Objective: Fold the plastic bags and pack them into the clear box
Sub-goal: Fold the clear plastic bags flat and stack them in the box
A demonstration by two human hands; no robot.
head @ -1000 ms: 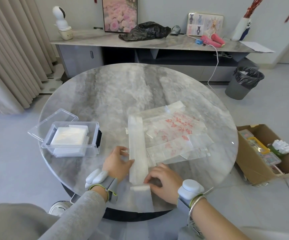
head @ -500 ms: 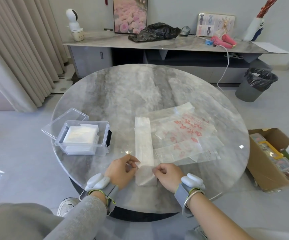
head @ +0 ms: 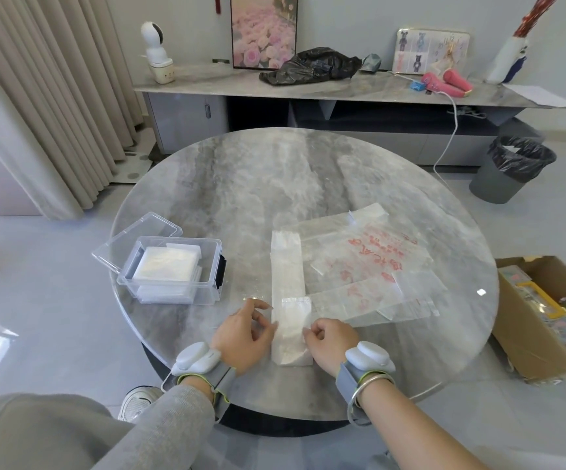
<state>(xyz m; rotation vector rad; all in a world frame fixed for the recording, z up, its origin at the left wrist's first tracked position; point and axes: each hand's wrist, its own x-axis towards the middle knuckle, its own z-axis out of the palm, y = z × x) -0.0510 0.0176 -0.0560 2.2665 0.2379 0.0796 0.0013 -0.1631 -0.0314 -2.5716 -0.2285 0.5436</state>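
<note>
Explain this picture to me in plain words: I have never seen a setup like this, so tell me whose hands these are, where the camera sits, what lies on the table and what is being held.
No machine here: a person wears a head camera that looks down at their own hands. The left hand and right hand pinch the near end of a long folded plastic bag strip on the round table. Flat bags with red print lie to its right. To the left, the clear box holds folded bags, its lid propped behind it.

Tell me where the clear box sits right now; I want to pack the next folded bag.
The clear box sits at the round table's left edge, lid open, left of the folded strip.
</note>
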